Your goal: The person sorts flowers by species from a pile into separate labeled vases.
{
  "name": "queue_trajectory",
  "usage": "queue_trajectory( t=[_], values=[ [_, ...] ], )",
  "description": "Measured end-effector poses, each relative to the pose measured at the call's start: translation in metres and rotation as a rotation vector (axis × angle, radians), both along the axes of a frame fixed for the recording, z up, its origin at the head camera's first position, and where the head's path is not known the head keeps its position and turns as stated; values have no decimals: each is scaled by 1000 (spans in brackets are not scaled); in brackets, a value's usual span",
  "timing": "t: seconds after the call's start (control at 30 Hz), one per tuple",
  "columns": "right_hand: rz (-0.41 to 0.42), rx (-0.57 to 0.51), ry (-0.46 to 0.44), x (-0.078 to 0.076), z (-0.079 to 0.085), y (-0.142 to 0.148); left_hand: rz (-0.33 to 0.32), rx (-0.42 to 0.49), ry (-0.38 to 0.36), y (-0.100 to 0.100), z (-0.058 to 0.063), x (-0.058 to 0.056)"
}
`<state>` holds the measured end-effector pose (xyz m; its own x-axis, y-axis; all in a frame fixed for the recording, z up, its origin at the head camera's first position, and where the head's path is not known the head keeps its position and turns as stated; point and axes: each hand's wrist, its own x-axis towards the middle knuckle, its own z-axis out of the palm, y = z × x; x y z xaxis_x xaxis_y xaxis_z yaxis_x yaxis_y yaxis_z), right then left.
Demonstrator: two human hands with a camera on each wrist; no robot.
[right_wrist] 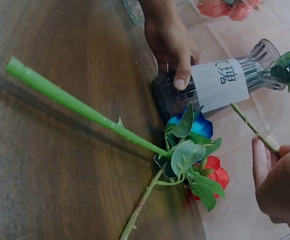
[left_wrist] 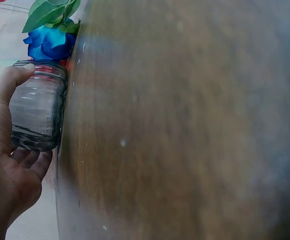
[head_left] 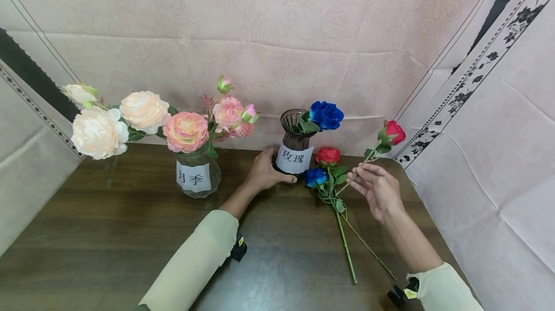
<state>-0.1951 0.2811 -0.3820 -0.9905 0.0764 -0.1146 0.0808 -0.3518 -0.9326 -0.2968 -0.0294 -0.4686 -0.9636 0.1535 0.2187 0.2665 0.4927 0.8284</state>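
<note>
My left hand [head_left: 263, 172] grips the lower part of a dark glass vase [head_left: 297, 138] with a white paper label, the thumb across its front. A blue rose [head_left: 326, 115] leans out of the vase mouth to the right. In the head view my right hand [head_left: 378, 189] pinches the stem of a red rose [head_left: 393, 133], bloom up and to the right. The cut end of this stem [right_wrist: 245, 120] points toward the label in the right wrist view. Between the hands, another red rose [head_left: 328, 156] and a blue rose [head_left: 316, 177] lie with stems crossed on the table.
Left of the vase stands a clear glass jar [head_left: 198, 176], also labelled, holding several cream and pink flowers [head_left: 186, 131] that spread wide over the left side. Pale patterned cloth [head_left: 260, 60] hangs behind and beside the brown wooden table [head_left: 130, 243].
</note>
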Motion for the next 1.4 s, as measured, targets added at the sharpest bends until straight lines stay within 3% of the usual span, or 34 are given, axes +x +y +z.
queue_trajectory(
  t=[0.07, 0.13, 0.7, 1.4],
  values=[
    [-21, -30, 8, -2, 1, -1, -1, 0, -2, 1, 1, 1],
    [-39, -55, 17, -5, 3, -2, -3, 13, -22, 1, 10, 8],
    [-177, -205, 184, -31, 33, -24, -7, -17, -46, -1, 12, 9],
    [-214, -403, 368, -51, 66, -55, -12, -18, -30, -1, 11, 8]
  ],
)
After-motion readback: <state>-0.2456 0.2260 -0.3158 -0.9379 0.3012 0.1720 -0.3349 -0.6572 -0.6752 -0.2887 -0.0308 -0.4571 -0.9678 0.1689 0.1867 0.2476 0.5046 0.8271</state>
